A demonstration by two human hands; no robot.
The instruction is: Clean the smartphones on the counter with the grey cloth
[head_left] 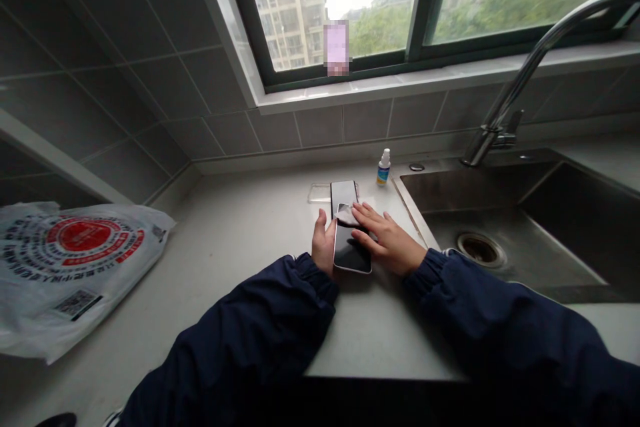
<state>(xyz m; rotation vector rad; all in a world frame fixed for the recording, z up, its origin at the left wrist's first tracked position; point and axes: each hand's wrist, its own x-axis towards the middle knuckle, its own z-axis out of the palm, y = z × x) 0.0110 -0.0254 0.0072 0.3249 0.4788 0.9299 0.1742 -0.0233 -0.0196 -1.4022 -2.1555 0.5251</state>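
While our left hand (323,243) pinched the slim black glass phone (350,255) by its side, our right hand (393,243), grip wide, pressed a pale cloth (346,215) on its seemingly slick, fragile screen.

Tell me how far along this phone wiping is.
Done: the clear case is off, lying behind the phone. In hand: the left hand steadies the phone's edge while the right hand presses a cloth on the upper screen. Left: likely the lower screen, and refitting the case.
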